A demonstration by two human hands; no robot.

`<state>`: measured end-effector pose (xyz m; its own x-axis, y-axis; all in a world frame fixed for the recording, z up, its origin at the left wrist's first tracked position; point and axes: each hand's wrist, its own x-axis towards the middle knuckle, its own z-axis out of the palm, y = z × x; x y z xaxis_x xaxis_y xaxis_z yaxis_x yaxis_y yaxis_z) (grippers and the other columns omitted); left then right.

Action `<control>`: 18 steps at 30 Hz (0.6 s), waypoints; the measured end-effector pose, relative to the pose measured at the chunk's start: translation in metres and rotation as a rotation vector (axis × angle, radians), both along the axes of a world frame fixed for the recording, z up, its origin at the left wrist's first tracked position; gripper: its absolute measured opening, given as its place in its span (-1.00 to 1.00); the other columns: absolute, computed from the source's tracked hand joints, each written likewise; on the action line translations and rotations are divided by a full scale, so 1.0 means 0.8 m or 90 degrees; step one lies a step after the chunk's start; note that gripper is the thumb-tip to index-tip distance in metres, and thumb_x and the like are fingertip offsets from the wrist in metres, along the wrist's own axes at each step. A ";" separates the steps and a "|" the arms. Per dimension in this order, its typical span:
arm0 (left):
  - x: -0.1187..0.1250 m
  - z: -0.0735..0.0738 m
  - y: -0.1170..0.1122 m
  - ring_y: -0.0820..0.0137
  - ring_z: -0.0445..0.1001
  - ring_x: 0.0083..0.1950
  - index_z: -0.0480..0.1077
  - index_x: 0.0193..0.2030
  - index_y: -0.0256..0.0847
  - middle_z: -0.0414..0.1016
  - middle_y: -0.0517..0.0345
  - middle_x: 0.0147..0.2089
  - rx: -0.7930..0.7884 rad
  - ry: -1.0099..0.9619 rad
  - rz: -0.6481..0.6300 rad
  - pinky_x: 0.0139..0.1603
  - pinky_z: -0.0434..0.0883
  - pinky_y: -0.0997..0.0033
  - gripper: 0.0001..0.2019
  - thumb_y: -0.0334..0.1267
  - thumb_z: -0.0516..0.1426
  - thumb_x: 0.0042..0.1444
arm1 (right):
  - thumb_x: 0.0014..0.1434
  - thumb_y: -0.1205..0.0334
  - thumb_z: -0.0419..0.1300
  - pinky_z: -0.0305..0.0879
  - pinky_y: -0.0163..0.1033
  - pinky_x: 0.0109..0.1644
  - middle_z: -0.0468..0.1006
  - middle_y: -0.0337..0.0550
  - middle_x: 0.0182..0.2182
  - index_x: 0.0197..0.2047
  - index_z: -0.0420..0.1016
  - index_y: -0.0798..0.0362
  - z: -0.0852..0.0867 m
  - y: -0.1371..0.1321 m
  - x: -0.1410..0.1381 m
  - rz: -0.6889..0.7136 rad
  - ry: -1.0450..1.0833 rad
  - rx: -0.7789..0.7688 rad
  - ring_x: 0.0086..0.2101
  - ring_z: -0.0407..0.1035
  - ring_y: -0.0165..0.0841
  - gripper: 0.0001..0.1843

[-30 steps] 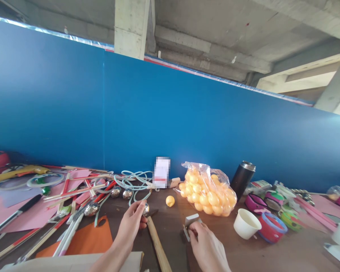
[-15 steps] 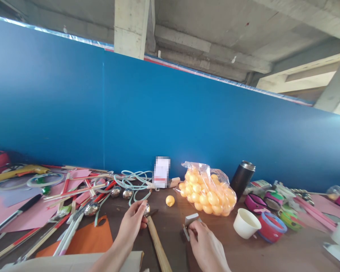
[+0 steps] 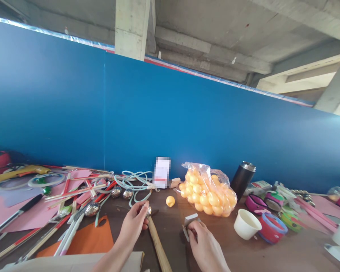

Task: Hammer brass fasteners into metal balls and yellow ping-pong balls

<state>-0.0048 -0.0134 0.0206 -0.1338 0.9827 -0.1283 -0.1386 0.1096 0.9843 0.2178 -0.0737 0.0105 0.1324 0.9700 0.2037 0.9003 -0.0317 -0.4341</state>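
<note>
My left hand [image 3: 134, 221] is closed in a pinch on a shiny silver bell [image 3: 149, 210], held at the upper end of a wooden stick [image 3: 159, 245]. Most of the bell is hidden by my fingers. My right hand [image 3: 205, 241] is closed around a small grey piece with a white edge [image 3: 191, 217]; its kind cannot be made out. Between and beyond the hands, a single orange ball [image 3: 170, 201] lies on the dark brown table [image 3: 175, 234]. Two more silver bells [image 3: 127, 193] sit behind my left hand, beside a pale green cord [image 3: 136, 179].
A clear bag of orange balls [image 3: 206, 194], a black bottle [image 3: 243, 181] and a white paper cup [image 3: 247, 223] stand on the right. Leftward are red and white sticks [image 3: 65, 194], orange paper [image 3: 87, 241] and a yellow glue gun [image 3: 21, 172]. A blue partition [image 3: 170, 113] rises behind.
My left hand and the bell have shifted very slightly to the right. My right hand keeps its grip and has hardly moved.
</note>
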 end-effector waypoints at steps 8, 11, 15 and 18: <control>0.001 -0.007 0.002 0.48 0.35 -0.53 0.38 -0.15 -0.24 0.39 0.19 -0.39 0.010 0.050 -0.048 -0.54 0.33 0.48 -0.54 0.06 0.11 -0.10 | 0.14 0.35 -0.08 0.16 -0.31 -0.30 0.43 -0.22 -0.31 -0.37 0.30 -0.05 -0.006 0.004 0.002 0.035 0.013 0.012 -0.33 0.38 -0.37 -0.82; 0.002 -0.013 0.005 0.47 0.33 -0.54 0.36 -0.14 -0.23 0.35 0.22 -0.43 0.019 0.068 -0.072 -0.54 0.31 0.47 -0.55 0.06 0.09 -0.08 | 0.13 0.35 -0.08 0.19 -0.31 -0.29 0.44 -0.21 -0.30 -0.36 0.32 -0.05 -0.007 0.003 0.003 0.031 0.028 0.016 -0.34 0.39 -0.37 -0.81; 0.002 -0.022 0.006 0.41 0.35 -0.49 0.35 -0.10 -0.21 0.36 0.18 -0.40 0.063 0.126 -0.106 -0.49 0.32 0.44 -0.58 0.04 0.02 0.01 | 0.10 0.34 -0.05 0.25 -0.28 -0.28 0.49 -0.20 -0.33 -0.38 0.37 -0.08 -0.005 0.005 0.002 0.043 0.025 0.041 -0.34 0.42 -0.34 -0.79; 0.005 -0.033 0.006 0.37 0.38 -0.39 0.41 -0.19 -0.22 0.40 0.12 -0.38 0.154 0.206 -0.074 -0.36 0.32 0.42 -0.69 -0.09 0.01 0.04 | 0.03 0.28 0.05 0.31 -0.23 -0.35 0.54 -0.24 -0.43 -0.37 0.46 -0.21 0.013 0.021 0.003 0.038 0.008 0.085 -0.40 0.47 -0.26 -0.79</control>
